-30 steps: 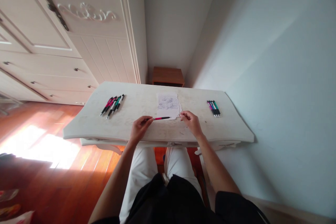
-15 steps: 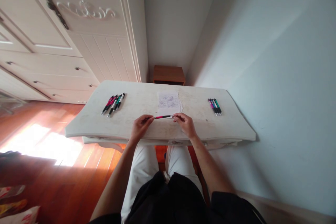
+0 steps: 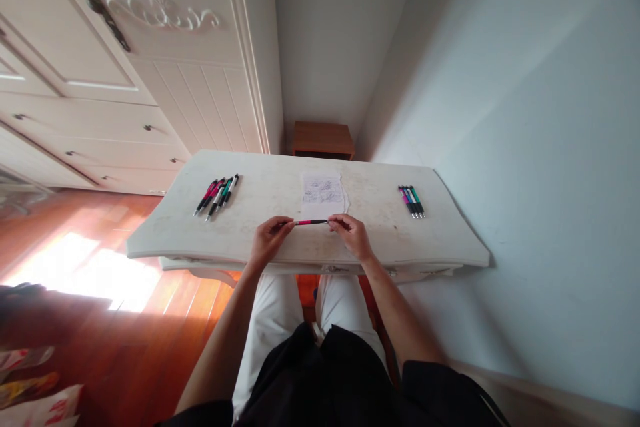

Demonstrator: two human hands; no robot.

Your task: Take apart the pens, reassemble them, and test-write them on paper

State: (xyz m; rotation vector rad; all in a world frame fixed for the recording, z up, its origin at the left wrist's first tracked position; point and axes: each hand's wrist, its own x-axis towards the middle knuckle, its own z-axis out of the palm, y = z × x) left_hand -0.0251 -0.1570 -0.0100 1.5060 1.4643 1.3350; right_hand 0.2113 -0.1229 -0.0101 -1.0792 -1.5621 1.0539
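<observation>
A red-and-black pen (image 3: 311, 222) lies level between my two hands, above the front part of the white table. My left hand (image 3: 270, 238) pinches its left end between thumb and fingers. At the other end, the fingertips of my right hand (image 3: 351, 233) close on the pen's tip, and they partly hide it. Just beyond the pen is a torn sheet of paper (image 3: 323, 192) covered in dark scribbles.
Several pens (image 3: 217, 197) in red, white and green lie loosely on the left of the white table (image 3: 270, 180). Several more pens (image 3: 412, 201) sit side by side on the right. A pale wall borders the right side; a white cabinet (image 3: 200, 93) stands at the back left.
My right fingertips sit slightly closer around the pen's tip, with less of the tip showing. The view has shifted slightly; the pens on the table are otherwise unchanged.
</observation>
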